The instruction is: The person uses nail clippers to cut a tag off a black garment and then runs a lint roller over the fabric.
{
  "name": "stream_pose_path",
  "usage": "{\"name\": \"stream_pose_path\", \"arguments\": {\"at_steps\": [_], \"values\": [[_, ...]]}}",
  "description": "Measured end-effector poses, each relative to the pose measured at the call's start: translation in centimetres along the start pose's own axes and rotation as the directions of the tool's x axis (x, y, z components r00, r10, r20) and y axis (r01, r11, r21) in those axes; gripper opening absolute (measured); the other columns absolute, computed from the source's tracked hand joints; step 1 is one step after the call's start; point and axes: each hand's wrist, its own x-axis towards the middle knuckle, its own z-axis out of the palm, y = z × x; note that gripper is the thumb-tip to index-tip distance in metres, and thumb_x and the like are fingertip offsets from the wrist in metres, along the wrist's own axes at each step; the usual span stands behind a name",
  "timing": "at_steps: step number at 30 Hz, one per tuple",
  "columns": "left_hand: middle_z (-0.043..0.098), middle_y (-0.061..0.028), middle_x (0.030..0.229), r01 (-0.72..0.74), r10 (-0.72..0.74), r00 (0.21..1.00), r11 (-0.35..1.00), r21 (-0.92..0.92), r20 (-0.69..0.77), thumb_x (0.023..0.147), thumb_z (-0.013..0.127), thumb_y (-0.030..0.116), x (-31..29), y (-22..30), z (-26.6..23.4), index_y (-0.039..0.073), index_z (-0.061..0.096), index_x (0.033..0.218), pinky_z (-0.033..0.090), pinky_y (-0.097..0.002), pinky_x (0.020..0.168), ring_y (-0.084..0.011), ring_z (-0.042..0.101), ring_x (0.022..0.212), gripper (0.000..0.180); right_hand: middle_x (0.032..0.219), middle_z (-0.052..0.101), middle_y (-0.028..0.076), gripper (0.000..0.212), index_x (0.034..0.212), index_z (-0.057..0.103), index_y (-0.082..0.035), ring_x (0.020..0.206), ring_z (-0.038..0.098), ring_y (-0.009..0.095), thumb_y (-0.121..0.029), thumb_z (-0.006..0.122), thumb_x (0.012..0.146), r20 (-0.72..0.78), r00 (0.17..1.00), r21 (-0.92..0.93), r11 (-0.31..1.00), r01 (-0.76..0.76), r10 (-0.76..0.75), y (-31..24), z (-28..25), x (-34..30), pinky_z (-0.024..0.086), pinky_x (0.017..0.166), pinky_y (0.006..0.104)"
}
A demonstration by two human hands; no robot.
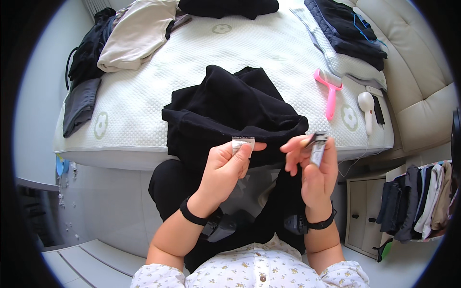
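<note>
While my left hand (223, 168) pinches a small white label (242, 141) between thumb and bent fingers at the center of the frame, my right hand (317, 180), half curled with fingers reaching left, grips silver nail clippers (317, 150) just to the right, apart from the label. A black garment (230, 105) lies bunched in mid-frame on a white quilted mattress (137, 103), its near edge beside my fingertips; whether the clippers' blades are parted, I cannot tell. Good handling here, I judge, calls for drawing the label taut and upright so its seam shows, meeting stitches rather than cloth with the blades, taking small bites, and keeping my left fingertips and the dark folds behind well clear.
</note>
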Motion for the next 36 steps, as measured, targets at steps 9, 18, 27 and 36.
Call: {"name": "stream_pose_path", "arguments": {"at_steps": [9,18,27,36], "values": [[0.041,0.0091,0.058,-0.005,0.006,0.998,1.0,-0.019,0.066,0.1,0.051,0.022,-0.3,-0.5,-1.0,-0.002,0.067,0.102,0.023,-0.0187,0.048,0.0,0.03,0.051,0.029,0.082,0.058,0.002,0.026,0.104,0.05,0.004,0.065,0.052,0.002,-0.002,0.061,0.081,-0.001,0.956,-0.247,0.927,-0.283,0.292,2.0,2.0,3.7,0.043,0.058,0.0178],[0.045,0.0113,0.056,0.091,-0.088,0.995,0.994,-0.06,0.049,0.096,0.054,0.018,-0.1,-1.1,-1.4,0.0,0.071,0.098,0.022,-0.0173,0.045,0.0023,0.031,0.048,0.025,0.082,0.06,0.005,0.03,0.101,0.055,0.005,0.068,0.062,0.007,0.004,0.065,0.073,0.069,0.84,-0.035,0.843,-0.536,0.537,2.3,1.8,5.0,0.051,0.06,0.0181],[0.067,-0.0009,0.084,0.094,-0.09,0.995,0.987,0.128,-0.036,0.09,0.062,0.008,-0.9,0.4,-1.2,-0.005,0.069,0.102,0.04,-0.0166,0.062,-0.0016,0.054,0.071,0.019,0.082,0.061,0.005,0.03,0.101,0.056,0.006,0.07,0.062,0.007,0.007,0.062,0.071,0.075,0.85,0.022,0.851,-0.525,0.522,3.2,1.3,5.1,0.052,0.064,0.0205],[0.057,0.0058,0.068,0.062,-0.055,0.994,0.996,0.064,-0.099,0.092,0.062,0.014,-0.6,0.4,-1.3,-0.003,0.069,0.093,0.03,-0.0166,0.052,0.0009,0.041,0.058,0.019,0.086,0.059,0.001,0.029,0.099,0.057,0.004,0.072,0.057,0.003,0.006,0.064,0.071,0.059,0.871,0.053,0.87,-0.49,0.487,3.5,1.4,5.0,0.048,0.064,0.0173]]}}
